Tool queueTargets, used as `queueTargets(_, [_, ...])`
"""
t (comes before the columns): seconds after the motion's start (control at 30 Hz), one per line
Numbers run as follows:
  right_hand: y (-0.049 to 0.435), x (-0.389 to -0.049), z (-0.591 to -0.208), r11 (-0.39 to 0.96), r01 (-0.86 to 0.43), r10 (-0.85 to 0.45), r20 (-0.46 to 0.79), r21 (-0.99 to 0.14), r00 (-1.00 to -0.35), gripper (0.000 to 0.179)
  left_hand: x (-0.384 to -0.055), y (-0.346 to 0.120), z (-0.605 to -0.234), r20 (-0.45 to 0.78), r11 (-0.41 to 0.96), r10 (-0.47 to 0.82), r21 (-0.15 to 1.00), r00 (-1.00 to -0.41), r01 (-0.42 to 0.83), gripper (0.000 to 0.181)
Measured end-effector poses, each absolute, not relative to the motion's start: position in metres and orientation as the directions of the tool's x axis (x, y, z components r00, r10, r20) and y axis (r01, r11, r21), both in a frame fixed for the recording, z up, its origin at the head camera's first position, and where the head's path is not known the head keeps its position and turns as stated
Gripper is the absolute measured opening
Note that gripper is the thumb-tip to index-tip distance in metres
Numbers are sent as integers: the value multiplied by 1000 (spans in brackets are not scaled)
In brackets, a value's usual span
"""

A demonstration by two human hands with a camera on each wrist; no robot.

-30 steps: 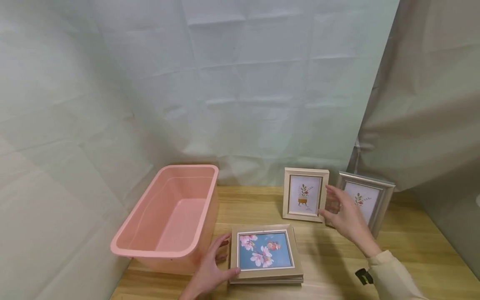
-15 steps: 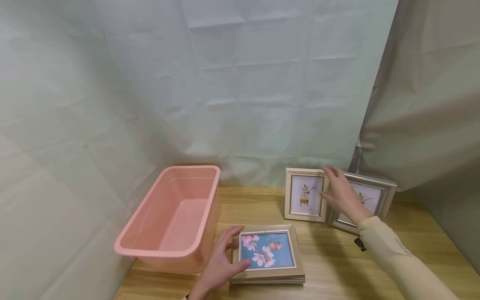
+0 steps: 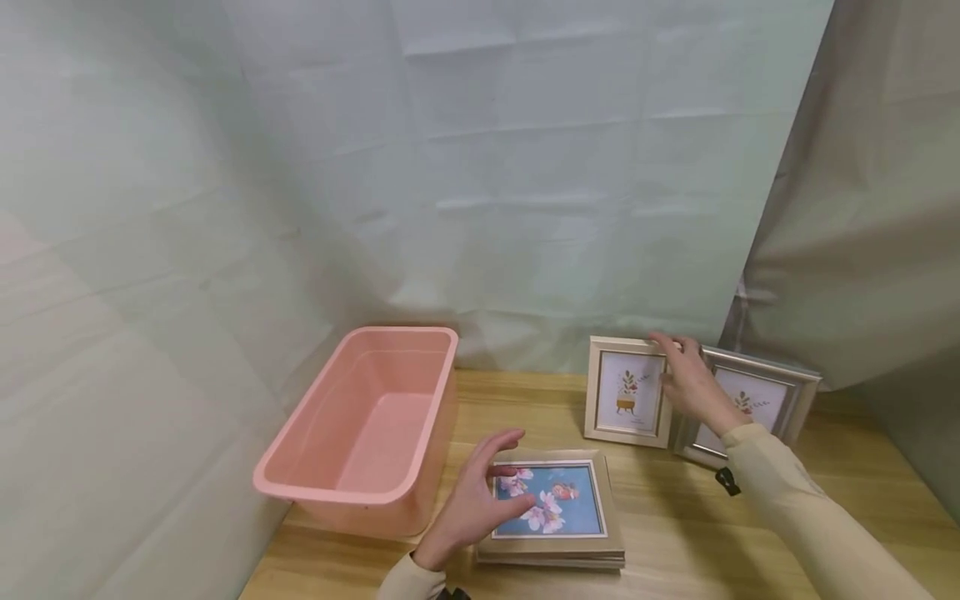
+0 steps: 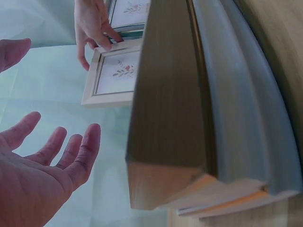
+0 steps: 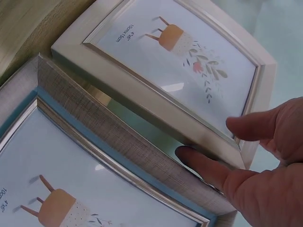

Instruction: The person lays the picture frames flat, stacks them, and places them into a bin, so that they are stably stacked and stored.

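My right hand (image 3: 692, 385) grips the upper right corner of a cream picture frame (image 3: 630, 439), which stands upright at the back. In the right wrist view, one fingertip lies over the frame's front corner and another digit along its side edge. Just right of it leans a silver picture frame (image 3: 802, 392), partly hidden by my hand and sleeve. My left hand (image 3: 474, 500) hovers at the left side of a stack of picture frames (image 3: 551, 546), thumb and fingers spread and holding nothing. The top one shows pink blossoms on blue.
A pink plastic tub (image 3: 431, 433) stands on the left of the wooden table (image 3: 517, 400), with nothing in it. Pale cloth (image 3: 540, 208) hangs behind the table and along both sides.
My right hand has moved up from between the two standing frames to the cream frame's corner. The silver frame has shifted slightly. My left hand has come away from the stack's edge.
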State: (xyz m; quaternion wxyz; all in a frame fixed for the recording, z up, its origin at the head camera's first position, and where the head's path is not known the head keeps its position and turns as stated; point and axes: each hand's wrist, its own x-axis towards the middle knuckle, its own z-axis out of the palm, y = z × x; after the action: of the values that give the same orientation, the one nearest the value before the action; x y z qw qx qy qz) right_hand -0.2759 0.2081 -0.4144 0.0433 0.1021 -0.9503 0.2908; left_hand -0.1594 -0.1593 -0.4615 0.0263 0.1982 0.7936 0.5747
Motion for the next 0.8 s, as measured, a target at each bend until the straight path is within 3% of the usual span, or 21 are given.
queueTargets(0.57, [219, -275, -411, 783, -272, -169, 229, -559, -959, 57, -170, -150, -464, 165, 258, 378, 926, -911, 275, 79])
queueTargets(0.8, [219, -263, -411, 751, -342, -153, 356, -565, -922, 49, -171, -148, -465, 148, 248, 379, 935, -914, 254, 79])
